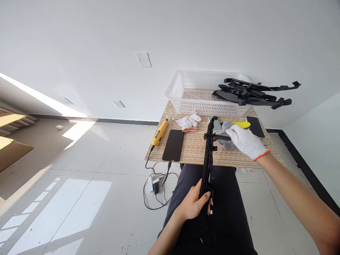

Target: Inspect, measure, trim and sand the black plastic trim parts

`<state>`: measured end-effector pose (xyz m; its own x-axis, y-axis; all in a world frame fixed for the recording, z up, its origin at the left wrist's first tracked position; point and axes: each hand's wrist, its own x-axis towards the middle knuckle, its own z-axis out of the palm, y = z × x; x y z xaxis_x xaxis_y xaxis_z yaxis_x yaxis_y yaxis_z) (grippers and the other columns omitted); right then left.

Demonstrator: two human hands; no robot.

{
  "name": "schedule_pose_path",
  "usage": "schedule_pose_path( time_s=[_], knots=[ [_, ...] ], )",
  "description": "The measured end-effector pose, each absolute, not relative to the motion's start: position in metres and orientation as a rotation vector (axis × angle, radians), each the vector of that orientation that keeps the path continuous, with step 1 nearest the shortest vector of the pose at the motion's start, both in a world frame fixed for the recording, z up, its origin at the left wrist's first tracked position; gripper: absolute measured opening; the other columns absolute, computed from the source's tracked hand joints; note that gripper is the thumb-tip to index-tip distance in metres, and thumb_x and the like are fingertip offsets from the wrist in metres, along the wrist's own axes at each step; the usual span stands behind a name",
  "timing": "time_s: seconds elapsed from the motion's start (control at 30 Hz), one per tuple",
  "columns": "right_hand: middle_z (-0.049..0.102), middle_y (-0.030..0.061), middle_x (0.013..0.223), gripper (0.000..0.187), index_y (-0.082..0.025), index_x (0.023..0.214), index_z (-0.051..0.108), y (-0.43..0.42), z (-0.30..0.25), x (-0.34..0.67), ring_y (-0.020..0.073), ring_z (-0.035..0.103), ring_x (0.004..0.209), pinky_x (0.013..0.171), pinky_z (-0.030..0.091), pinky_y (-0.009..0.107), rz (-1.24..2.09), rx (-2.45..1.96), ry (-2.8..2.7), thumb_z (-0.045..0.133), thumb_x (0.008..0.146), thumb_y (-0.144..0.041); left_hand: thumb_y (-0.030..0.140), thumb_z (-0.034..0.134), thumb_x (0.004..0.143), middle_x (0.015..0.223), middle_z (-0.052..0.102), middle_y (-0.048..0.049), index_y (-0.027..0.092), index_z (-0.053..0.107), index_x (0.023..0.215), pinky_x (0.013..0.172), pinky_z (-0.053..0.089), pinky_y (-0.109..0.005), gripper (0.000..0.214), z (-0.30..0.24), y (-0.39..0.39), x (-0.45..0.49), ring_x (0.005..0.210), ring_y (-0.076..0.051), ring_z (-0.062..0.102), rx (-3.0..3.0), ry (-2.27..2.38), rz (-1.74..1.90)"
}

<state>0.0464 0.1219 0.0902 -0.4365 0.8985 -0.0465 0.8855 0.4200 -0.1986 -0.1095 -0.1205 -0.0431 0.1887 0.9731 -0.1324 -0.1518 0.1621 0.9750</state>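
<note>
My left hand (pixel 196 202) is bare and closed around the near end of a long black plastic part (pixel 209 156) that runs from my lap up over the table's front edge. My right hand (pixel 245 141) wears a white knit glove with an orange cuff. It rests on a grey cloth (pixel 225 141) beside the part's far end, fingers curled around a thin dark piece that crosses the part; what that piece is I cannot make out. A yellow tool (pixel 242 124) lies just behind the gloved hand.
A small wood-grain table (pixel 191 148) holds a yellow rotary tool (pixel 159 133), a black phone (pixel 173 145), a spare pair of white gloves (pixel 188 123), another phone (pixel 255 126) and a white basket (pixel 196 92) with several black plastic parts (pixel 255 92) sticking out. Cables and a power strip (pixel 155 184) lie on the floor.
</note>
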Motion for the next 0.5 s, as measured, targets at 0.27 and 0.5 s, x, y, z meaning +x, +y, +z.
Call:
schedule_pose_path(
  time_s=[0.27, 0.5],
  knots=[
    [0.071, 0.0094, 0.090, 0.053, -0.023, 0.106, 0.065, 0.1239, 0.0858, 0.0515, 0.0228, 0.063, 0.070, 0.056, 0.031, 0.029, 0.186, -1.476, -2.691, 0.021, 0.104, -0.053, 0.047, 0.047, 0.101, 0.077, 0.064, -0.0003, 0.019, 0.047, 0.110, 0.056, 0.051, -0.026, 0.030, -0.0429, -0.1192, -0.1098, 0.054, -0.013, 0.065, 1.055, 1.008, 1.044],
    [0.066, 0.0044, 0.068, 0.056, -0.025, 0.099, 0.062, 0.1142, 0.0935, 0.0487, 0.0228, 0.061, 0.063, 0.053, 0.027, 0.028, 0.225, -1.553, -2.688, 0.023, 0.100, -0.064, 0.048, 0.048, 0.101, 0.076, 0.065, -0.0008, 0.018, 0.048, 0.111, 0.056, 0.050, -0.026, 0.031, -0.0439, -0.1200, -0.1111, 0.053, -0.013, 0.065, 1.039, 0.991, 1.044]
  ],
)
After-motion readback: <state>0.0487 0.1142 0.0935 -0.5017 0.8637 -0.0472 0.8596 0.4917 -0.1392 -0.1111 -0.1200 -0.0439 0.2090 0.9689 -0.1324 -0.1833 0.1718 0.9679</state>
